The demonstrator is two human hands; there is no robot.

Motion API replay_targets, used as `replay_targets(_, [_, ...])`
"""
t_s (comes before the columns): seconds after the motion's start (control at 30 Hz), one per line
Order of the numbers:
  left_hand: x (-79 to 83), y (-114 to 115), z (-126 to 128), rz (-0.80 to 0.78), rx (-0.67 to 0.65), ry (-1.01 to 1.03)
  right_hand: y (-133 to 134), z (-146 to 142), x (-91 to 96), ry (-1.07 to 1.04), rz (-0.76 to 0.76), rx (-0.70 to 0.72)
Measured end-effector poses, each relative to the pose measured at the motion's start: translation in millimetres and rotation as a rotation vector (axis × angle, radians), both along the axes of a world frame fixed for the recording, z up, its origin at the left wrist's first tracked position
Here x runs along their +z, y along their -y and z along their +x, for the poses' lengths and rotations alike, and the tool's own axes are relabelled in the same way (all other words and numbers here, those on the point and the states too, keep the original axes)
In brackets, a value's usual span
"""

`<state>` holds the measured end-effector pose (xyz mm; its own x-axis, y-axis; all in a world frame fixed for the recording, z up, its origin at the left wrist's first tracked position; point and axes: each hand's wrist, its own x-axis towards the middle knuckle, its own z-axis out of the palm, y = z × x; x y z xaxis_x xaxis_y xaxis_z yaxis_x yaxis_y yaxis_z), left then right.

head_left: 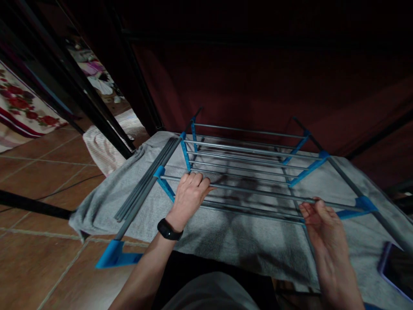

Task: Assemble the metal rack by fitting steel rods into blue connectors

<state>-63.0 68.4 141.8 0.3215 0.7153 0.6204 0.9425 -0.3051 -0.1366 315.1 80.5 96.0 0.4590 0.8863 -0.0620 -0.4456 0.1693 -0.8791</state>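
Left hand: my left hand (191, 193) rests knuckles up on the rack, its fingers curled over one of the grey rods near the left blue bracket; I read it as grasping that rod, though the fingertips are hidden underneath.
Right hand: my right hand (322, 228) is at the near right part of the frame, fingertips hooked over the front rod; the fingers wrap it loosely, and the thumb side is hard to make out in the dim light.
Rack: the drying rack (251, 172) of grey rods and blue brackets lies flat on the grey towel, between my two hands and just beyond them.
Loose rods: a bundle of grey rods (146, 181) lies along the rack's left edge, touching the towel; I cannot count them.
Towel: the grey towel (226, 241) is spread on the floor under the rack; its near edge is covered by my lap.
Wristband: a black band (168, 230) sits on my left wrist.
Phone: a dark slab with a purple rim (395, 269) lies on the towel at the right, cut off by the frame's edge.
Floor: brown tiles (38, 181) on the left; a floral cloth (22, 103) lies at the far left, partly out of view.
Background: dark red and almost black; I cannot tell what stands there.
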Motion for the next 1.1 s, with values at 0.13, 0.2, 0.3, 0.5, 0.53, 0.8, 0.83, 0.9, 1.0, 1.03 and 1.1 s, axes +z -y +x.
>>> replay_targets(0.13, [-2.3, -3, 0, -0.004, -0.008, -0.004, -7, 2, -3.1, -0.088, 0.000, -0.010])
replay_targets(0.2, [-6.7, -4, 0, -0.005, -0.019, -0.008, -8, 2, -4.8, -0.116, -0.005, -0.008])
replay_targets(0.3, [-13.5, -6, 1, -0.012, -0.008, -0.003, -7, 0, -5.8, -0.113, -0.023, -0.007])
replay_targets(0.5, [-13.6, -13, 0, -0.027, -0.012, 0.029, -10, 2, -7.5, -0.103, -0.013, -0.021])
replay_targets(0.53, [-13.3, -14, 0, -0.032, -0.017, 0.034, -12, 3, -8.7, -0.099, 0.003, -0.021])
replay_targets(0.8, [-21.2, -22, -6, -0.085, -0.063, 0.027, -12, 3, -11.8, -0.105, 0.010, 0.005])
replay_targets(0.83, [-21.8, -22, -7, -0.091, -0.066, 0.021, -12, 2, -9.9, -0.117, 0.014, 0.013])
replay_targets(0.9, [-22.9, -24, -9, -0.096, -0.069, 0.018, -11, 2, -5.2, -0.135, 0.039, 0.030])
replay_targets(1.0, [-25.6, -28, -12, -0.067, -0.061, 0.029, -10, 9, 1.9, -0.148, 0.102, 0.038])
replay_targets(1.03, [-27.0, -30, -14, -0.047, -0.060, 0.023, -10, 13, 3.7, -0.149, 0.124, 0.028])
replay_targets(1.1, [-30.2, -34, -17, -0.019, -0.067, -0.015, -11, 21, 5.8, -0.151, 0.152, -0.011])
